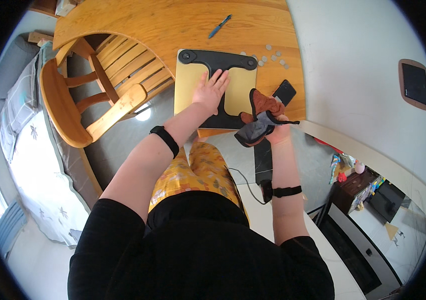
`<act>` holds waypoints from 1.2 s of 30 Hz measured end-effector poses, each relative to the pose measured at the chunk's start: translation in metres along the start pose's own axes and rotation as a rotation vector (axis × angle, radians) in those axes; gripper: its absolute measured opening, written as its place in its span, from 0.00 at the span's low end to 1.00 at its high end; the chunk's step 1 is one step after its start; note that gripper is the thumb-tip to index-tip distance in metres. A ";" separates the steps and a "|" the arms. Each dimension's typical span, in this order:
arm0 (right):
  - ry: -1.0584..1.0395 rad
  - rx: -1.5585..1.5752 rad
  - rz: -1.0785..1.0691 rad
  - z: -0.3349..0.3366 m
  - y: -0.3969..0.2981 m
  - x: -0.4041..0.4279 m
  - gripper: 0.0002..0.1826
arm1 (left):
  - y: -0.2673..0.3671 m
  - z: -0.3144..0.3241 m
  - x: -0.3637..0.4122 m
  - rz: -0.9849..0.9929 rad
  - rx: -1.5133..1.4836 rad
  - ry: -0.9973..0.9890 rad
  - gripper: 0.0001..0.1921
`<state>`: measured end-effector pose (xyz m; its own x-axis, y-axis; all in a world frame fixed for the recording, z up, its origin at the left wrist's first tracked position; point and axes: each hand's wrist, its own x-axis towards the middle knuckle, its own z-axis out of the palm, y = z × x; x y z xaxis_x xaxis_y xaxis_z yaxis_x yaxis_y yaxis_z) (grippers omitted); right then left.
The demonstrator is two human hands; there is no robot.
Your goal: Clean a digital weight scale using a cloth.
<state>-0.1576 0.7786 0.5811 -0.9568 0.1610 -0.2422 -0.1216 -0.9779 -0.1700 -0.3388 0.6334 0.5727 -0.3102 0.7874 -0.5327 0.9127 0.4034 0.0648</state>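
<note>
A flat gold-coloured panel (238, 90) lies on the wooden table, with a black plastic frame (218, 59) on it that has a round knob or foot at each visible far corner. My left hand (212, 90) rests on this panel, fingers spread over the frame's middle bar. My right hand (281, 129) grips a bunched cloth (266, 105), rust-brown on one face and grey on the other, with black edging. The cloth hangs over the panel's near right corner and hides part of it. Beside the cloth lies a black smartphone (286, 92).
Several coins (274, 58) are scattered right of the panel. A blue pen (220, 26) lies farther back on the wooden table (160, 18). A wooden armchair (66, 108) stands at the left. The white wall (340, 56) borders the table's right side.
</note>
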 end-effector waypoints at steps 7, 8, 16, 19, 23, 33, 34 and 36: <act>0.075 -0.030 -0.147 0.004 0.032 0.008 0.30 | 0.010 0.043 -0.028 0.096 -0.542 0.394 0.44; 0.116 -0.057 -0.149 0.004 0.037 0.008 0.30 | 0.014 0.046 -0.035 0.095 -1.197 0.203 0.43; 0.215 -1.312 -0.106 -0.007 0.119 0.020 0.32 | 0.016 0.027 -0.078 -0.273 -2.218 -0.072 0.33; 0.243 -1.280 -0.222 -0.003 0.114 0.025 0.36 | -0.010 0.049 -0.078 -0.220 -1.901 0.251 0.26; 0.334 -2.342 -0.382 -0.026 0.121 0.039 0.36 | -0.029 0.048 -0.065 -0.232 -0.467 0.570 0.25; 0.329 -2.639 -0.299 -0.048 0.137 0.053 0.35 | -0.045 0.078 -0.035 0.121 -0.208 0.561 0.32; 0.329 -2.640 -0.288 -0.046 0.137 0.053 0.35 | -0.053 0.078 -0.029 0.168 -0.165 0.555 0.31; 0.336 -2.644 -0.271 -0.045 0.135 0.054 0.35 | -0.062 0.065 -0.012 0.024 -0.080 0.560 0.26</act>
<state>-0.2136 0.6608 0.5020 -0.9107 0.4092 -0.0557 0.4095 0.8772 -0.2508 -0.3742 0.5689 0.5199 -0.4030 0.9152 -0.0030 0.9051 0.3991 0.1469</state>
